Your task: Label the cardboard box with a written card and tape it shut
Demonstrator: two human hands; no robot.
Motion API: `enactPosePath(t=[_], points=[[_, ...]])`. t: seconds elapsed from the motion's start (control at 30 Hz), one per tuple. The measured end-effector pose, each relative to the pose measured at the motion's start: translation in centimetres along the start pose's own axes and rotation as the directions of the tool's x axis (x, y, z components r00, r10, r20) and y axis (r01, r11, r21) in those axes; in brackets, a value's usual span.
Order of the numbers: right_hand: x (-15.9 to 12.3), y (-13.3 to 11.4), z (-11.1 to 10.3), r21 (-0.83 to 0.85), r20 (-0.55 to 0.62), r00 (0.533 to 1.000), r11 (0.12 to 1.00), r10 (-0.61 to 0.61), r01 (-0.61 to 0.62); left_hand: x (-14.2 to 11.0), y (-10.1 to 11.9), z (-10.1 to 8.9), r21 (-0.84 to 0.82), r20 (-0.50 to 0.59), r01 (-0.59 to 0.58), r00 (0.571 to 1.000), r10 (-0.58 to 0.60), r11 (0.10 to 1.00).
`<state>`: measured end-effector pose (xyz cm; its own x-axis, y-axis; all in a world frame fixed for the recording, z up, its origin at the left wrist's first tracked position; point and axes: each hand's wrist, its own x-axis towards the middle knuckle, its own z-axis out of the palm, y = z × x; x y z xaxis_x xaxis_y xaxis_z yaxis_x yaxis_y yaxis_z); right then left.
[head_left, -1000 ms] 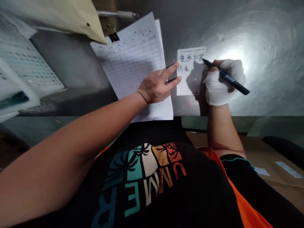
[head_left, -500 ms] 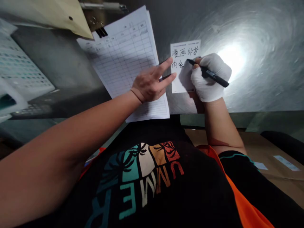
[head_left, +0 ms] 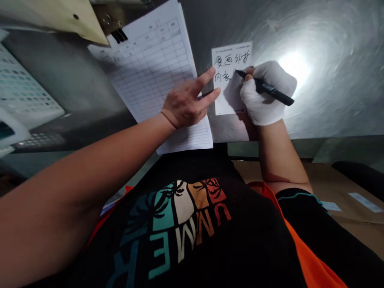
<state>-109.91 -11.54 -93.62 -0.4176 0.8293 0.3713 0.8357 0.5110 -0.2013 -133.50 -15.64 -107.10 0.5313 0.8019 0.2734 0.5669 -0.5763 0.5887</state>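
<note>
Grips black pen point(head_left: 277, 94) in white-gloved right hand point(head_left: 270, 90), fingers closed round it, at 2 o'clock from view centre. Points pen toward 10 o'clock, tip at second handwritten line of white card point(head_left: 223, 105); cannot tell contact from slight hover. Has card flat at 1 o'clock on metal table point(head_left: 336, 100), between hands. Touches card's 9 o'clock edge with two spread fingers of bare left hand point(head_left: 184, 105), other fingers curled, nothing gripped; lays that hand over ruled sheets point(head_left: 150, 72) at 11 o'clock, with black clip point(head_left: 119, 36) on their upper edge. Differs from one second ago: now writes after two characters of line two, not at end of top line. Adds small mark by tip, not visible half a second ago. Keeps left fingers at same card edge. Shows card and sheets nearer 12 o'clock border than before. Includes cream packet point(head_left: 54, 18) at 10 o'clock
</note>
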Motion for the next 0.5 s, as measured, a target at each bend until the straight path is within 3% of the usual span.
enactPosePath(t=[0.13,0.27,0.37,0.5], points=[[-0.17,-0.03,-0.02,-0.037,0.193,0.968,0.987,0.159,-0.154,0.01,0.08,-0.21,-0.014,-0.017,0.003,1.0,-0.004,1.0],[0.06,-0.23,0.22,-0.09,0.18,0.96,0.975,0.216,-0.202,0.11,0.34,-0.7,-0.095,0.019,0.049,0.999,-0.048,0.994],[0.16,-0.03,0.49,-0.134,0.216,0.938,0.96,0.271,-0.246,0.13,0.48,-0.81,-0.061,0.04,0.056,0.998,-0.054,0.997],[-0.27,0.6,0.48,-0.021,0.185,0.962,0.98,0.2,-0.199,0.04,0.51,-0.64,-0.001,0.013,0.047,0.999,-0.047,0.999]])
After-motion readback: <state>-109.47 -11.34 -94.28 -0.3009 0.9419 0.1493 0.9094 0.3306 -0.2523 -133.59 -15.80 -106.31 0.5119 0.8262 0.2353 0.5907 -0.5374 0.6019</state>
